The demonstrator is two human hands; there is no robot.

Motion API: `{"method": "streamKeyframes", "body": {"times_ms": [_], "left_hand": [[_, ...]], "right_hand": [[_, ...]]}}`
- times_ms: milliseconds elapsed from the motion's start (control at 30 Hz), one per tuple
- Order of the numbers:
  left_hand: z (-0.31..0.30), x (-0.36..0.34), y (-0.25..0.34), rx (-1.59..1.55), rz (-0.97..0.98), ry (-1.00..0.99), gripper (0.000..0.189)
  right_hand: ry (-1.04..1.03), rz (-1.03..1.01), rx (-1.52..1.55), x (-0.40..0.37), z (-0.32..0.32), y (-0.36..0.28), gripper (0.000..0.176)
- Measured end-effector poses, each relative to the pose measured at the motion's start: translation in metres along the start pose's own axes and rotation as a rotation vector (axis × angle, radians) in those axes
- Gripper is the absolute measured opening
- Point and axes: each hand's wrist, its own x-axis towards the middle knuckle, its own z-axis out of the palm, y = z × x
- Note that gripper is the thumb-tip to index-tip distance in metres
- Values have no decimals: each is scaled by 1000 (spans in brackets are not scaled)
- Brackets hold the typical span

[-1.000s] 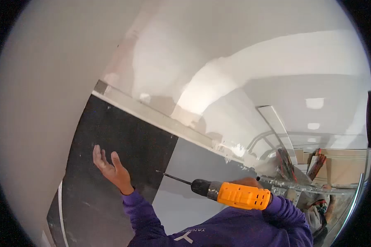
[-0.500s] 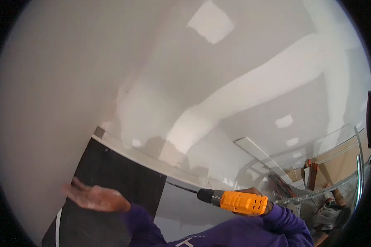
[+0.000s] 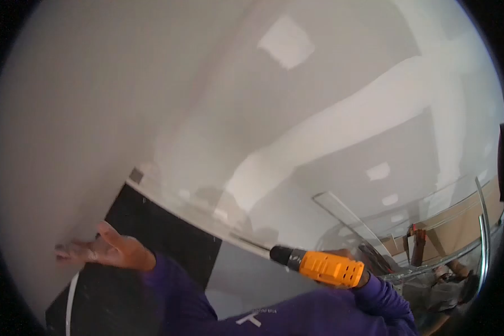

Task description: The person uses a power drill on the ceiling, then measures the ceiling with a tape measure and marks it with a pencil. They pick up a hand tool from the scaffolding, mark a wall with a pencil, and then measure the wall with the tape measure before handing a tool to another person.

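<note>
My left hand (image 3: pixel 109 249) is at the lower left, palm showing and fingers spread, with nothing in it. It is beside the grey wall (image 3: pixel 50 168) and over the edge of a black panel (image 3: pixel 157 224). At lower centre-right my right hand (image 3: pixel 347 263) is wrapped round a yellow-orange drill (image 3: pixel 327 269), mostly hidden behind the tool. The drill has a black chuck and a long thin bit that points left, toward the pale ledge (image 3: pixel 207 227) along the wall's base. Whether the bit tip touches the ledge I cannot tell.
Pale plaster patches (image 3: pixel 288 42) mark the grey surface above. Leaning at the right are a long metal profile (image 3: pixel 353 218), brown boards (image 3: pixel 459 229) and shiny metal tubes (image 3: pixel 481 252). Part of another person (image 3: pixel 448 285) shows at the lower right, low down among the materials.
My left hand has moved left and slightly up, its thumb now raised apart from the fingers. The drill's bit has swung slightly upward, nearer the ledge. The camera view has shifted a little.
</note>
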Motion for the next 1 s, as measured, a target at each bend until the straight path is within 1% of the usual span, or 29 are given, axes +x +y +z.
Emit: {"method": "streamKeyframes", "body": {"times_ms": [33,67,167,200,233,267,300,333,367,400,433,467,500,533,567,600,633,667,700,733,767,800,833,867,900,933,967,1000], "left_hand": [[1,0,2,-160,-49,24,81],[7,-3,5,-201,-7,142,70],[8,-51,3,-521,-63,190,60],[15,-82,1,-635,-11,54,52],[22,-117,5,-760,38,-80,45],[22,-150,25,-634,-90,-339,31],[22,-183,45,-462,-175,-611,19],[19,-239,56,-517,-527,-901,18],[18,-308,63,-611,-866,-1167,21],[-1,-398,62,-597,-925,-1420,23],[-48,-468,73,-539,-723,-1745,28],[-94,-536,85,-507,-409,-2051,34],[-137,-600,97,-538,-82,-2269,40],[-207,-638,115,-640,-18,-2527,47],[-272,-641,148,-749,7,-2767,45],[-320,-646,161,-850,-166,-2961,44],[-319,-556,187,-906,-364,-3157,45],[-363,-568,202,-1080,-661,-3240,43],[-377,-579,206,-1310,-453,-3134,39],[-388,-590,197,-1548,-297,-2993,37],[-387,-607,190,-1657,-128,-2883,38],[-380,-629,179,-1626,106,-2736,38],[-370,-652,167,-1505,325,-2565,39],[-357,-674,158,-1348,456,-2427,39],[-341,-694,155,-1209,466,-2355,40],[-315,-687,175,-1117,-66,-2698,41],[-285,-675,197,-910,-1026,-2825,42],[-253,-659,220,-588,-1709,-2633,44]], "right_hand": [[30,118,95,-1,2,-7,42],[62,240,185,0,2,-20,37],[43,99,-142,-5,7,-1,27],[56,32,-183,-2,4,-6,26],[88,142,-193,-2,4,-11,27],[118,255,-200,-3,3,-16,30],[147,365,-204,-4,2,-20,34],[178,476,-163,-12,-3,-15,34],[162,284,-256,-12,-4,-14,34],[160,91,-355,-13,-5,-12,35],[128,89,-406,-11,-7,-10,36],[102,80,-459,-19,-10,-12,36],[95,126,-484,-22,-11,-21,38],[88,172,-509,-23,-11,-30,40],[79,217,-535,-22,-12,-38,42],[30,268,-629,-23,-20,-48,43],[-7,340,-720,-27,-28,-57,44],[-67,424,-816,-34,-32,-62,44],[-127,528,-899,-42,-35,-66,43],[-112,617,-946,-50,-35,-71,41],[-118,703,-989,-57,-36,-73,39],[-108,774,-1003,-67,-37,-68,38],[-105,829,-1015,-81,-35,-64,38],[-77,910,-1054,-94,-32,-64,38],[-55,970,-1093,-104,-28,-62,39],[-36,1008,-1126,-115,-35,-60,40],[13,1118,-1123,-123,-31,-57,42],[66,1224,-1119,-131,-22,-56,45]]}}
